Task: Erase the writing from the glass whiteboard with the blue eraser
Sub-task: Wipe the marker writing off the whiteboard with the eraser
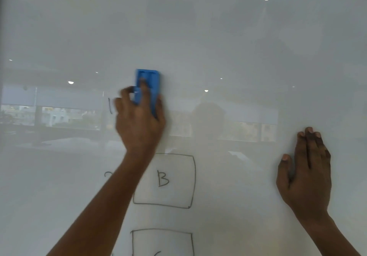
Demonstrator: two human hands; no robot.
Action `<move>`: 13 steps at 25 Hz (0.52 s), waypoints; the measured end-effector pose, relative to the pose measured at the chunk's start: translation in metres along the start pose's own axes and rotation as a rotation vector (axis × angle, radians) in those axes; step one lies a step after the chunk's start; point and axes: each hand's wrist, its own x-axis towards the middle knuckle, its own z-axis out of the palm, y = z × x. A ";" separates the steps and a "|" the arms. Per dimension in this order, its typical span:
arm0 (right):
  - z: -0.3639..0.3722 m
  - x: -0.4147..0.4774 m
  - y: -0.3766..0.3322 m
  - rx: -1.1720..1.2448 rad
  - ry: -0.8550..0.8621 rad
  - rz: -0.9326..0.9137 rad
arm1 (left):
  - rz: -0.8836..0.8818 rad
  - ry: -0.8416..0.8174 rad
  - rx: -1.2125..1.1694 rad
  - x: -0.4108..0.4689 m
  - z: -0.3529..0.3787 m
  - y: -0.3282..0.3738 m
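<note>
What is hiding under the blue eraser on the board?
The blue plastic eraser in the left hand lies flat on the glass whiteboard, covering whatever is beneath. Only a black stroke shows left of the hand.

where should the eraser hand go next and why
Probably a short sweep to the left: the left hand holds the blue eraser flat on the glass whiteboard, and a vertical pen stroke remains just left of its fingers. After that, down to the box marked B. The right hand rests open on the glass, away from the writing.
</note>
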 end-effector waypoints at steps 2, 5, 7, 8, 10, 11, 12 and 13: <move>-0.001 0.000 0.001 0.009 -0.003 -0.012 | 0.440 -0.020 -0.080 -0.036 -0.003 0.020; -0.005 0.001 0.004 0.038 -0.009 -0.035 | 0.554 -0.048 -0.089 -0.039 -0.003 -0.008; -0.005 0.002 0.003 0.032 -0.006 -0.046 | 0.268 -0.001 0.002 -0.016 -0.002 -0.045; -0.005 0.002 0.001 0.026 -0.005 -0.048 | 0.087 -0.011 0.035 -0.004 -0.003 -0.061; -0.004 0.003 -0.002 -0.002 0.000 -0.036 | -0.188 -0.056 0.035 0.010 -0.004 -0.077; -0.004 0.003 -0.003 -0.014 0.004 -0.028 | -0.220 -0.059 0.033 0.009 -0.005 -0.074; -0.004 0.003 -0.005 -0.021 0.007 -0.024 | -0.159 -0.048 0.023 0.004 -0.006 -0.065; -0.004 0.003 -0.005 -0.021 0.007 -0.026 | -0.017 -0.033 0.003 -0.006 -0.007 -0.053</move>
